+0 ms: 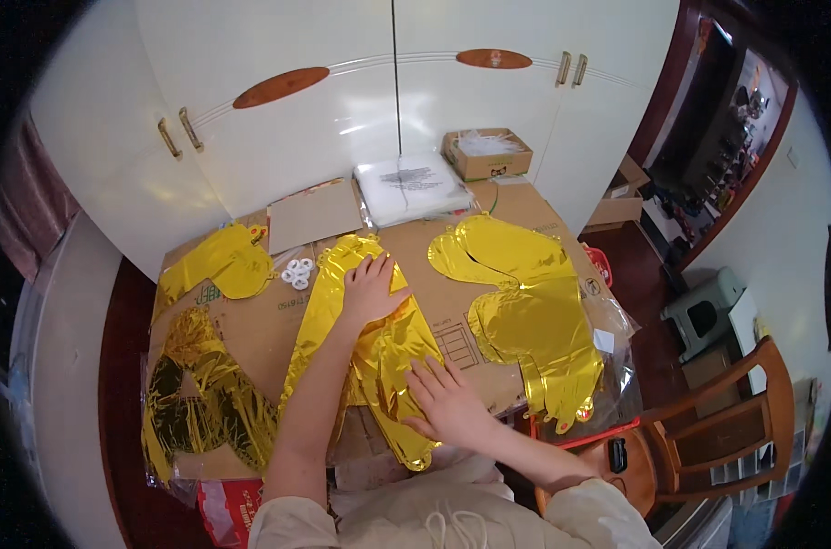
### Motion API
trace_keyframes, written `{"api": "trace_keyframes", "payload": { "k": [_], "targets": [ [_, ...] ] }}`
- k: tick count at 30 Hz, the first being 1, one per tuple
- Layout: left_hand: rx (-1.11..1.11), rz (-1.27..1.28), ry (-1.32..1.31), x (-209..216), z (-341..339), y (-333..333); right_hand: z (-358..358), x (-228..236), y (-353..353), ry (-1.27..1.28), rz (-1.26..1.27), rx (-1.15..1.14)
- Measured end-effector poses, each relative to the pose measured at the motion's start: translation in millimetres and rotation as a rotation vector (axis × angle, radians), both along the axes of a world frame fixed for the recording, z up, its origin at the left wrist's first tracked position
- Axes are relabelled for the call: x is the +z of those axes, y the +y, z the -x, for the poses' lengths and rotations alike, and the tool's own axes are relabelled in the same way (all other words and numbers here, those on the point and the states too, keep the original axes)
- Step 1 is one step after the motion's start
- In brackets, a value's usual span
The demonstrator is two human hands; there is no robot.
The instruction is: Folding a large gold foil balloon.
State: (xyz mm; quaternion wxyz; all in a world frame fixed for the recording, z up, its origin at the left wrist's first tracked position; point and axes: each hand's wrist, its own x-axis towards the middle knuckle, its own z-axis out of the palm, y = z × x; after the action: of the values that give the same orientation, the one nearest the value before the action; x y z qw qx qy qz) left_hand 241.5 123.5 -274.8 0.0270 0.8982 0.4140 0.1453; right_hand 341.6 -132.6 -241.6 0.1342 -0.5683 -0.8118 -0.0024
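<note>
A flat gold foil balloon (324, 316) lies in front of me on the cardboard-covered table. My left hand (372, 288) rests on its upper part, palm down with the fingers stretched out. Nearer to me, my right hand (447, 403) lies spread on the balloon's lower right part. The foil between the hands is creased and folded, and its exact shape cannot be told. More flat gold foil balloons (534, 316) are piled to the right. At the far left lies another gold foil balloon (219, 265), with crumpled gold foil (205, 403) nearer to me.
Small white rolls (296, 273) sit beside a cardboard sheet (315, 217). Behind them are a stack of plastic bags (411, 188) and a small cardboard box (487, 154) against the white cabinet (296, 137). A wooden chair (708, 439) holding a black object (619, 455) stands at right.
</note>
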Motion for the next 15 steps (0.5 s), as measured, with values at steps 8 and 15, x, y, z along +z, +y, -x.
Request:
{"api": "trace_keyframes", "payload": {
  "k": [8,15],
  "targets": [
    [-0.026,0.076,-0.004,-9,5,12,32,-16,-11,0.105,0.004,-0.089],
    [-0.063,0.036,0.043,-5,5,8,32,-15,-10,0.121,0.009,-0.075]
  ]
}}
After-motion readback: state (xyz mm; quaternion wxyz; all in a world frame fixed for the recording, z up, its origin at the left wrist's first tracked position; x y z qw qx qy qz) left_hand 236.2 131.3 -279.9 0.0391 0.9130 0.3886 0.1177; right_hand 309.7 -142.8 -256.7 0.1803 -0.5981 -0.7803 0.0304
